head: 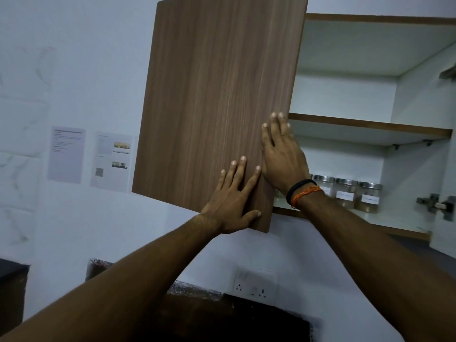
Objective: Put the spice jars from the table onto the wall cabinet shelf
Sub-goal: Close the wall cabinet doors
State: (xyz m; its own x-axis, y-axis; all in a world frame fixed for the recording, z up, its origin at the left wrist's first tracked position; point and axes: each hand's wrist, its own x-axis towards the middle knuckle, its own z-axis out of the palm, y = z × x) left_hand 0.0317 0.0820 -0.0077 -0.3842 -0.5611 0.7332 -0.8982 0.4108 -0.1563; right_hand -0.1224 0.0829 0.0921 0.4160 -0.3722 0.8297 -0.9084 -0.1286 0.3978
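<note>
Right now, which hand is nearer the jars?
Right. The right hand rests on the door's free edge, its wrist in front of the jars; the left hand lies flat on the door, farther left.

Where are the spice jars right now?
The spice jars stand in a row on the bottom shelf of the open wall cabinet, right of the wooden door, partly hidden behind the right hand.

Dim bluish indoor light, soft shadows, mild overall blur, wide-angle bending at edges, jar labels unreadable
</note>
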